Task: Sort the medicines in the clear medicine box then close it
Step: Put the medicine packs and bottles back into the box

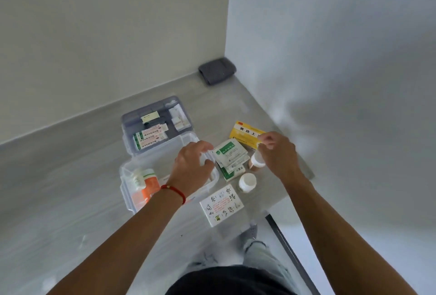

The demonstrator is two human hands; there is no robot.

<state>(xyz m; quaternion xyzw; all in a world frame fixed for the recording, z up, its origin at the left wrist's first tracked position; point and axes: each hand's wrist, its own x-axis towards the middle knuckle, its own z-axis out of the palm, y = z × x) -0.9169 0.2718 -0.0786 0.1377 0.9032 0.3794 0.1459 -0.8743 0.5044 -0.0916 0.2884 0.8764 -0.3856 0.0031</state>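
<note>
From where I sit, I judge the sorting as partly done. The clear medicine box (132,191) stands open on the grey counter (70,176), with an orange-and-white package (145,191) already lying in its left part; its lid or tray section (153,124), just behind, holds several flat sachets and small white boxes. My left hand (192,167) hovers over the right end of the box, fingers loosely curled; I cannot tell whether it holds anything. My right hand (278,153) is raised above the loose items, thumb and fingertips pinched together over a small white-capped bottle (256,161); whether they grip something tiny is too blurred to say. Still outside the box, by my count: a stack of green-and-white sachets (230,157) just beside the box, a yellow carton (246,135), 2 white-capped bottles including the nearer one (247,182), and a white flowered carton (221,205). Those remain to be put in, and the closing is not yet done.
</note>
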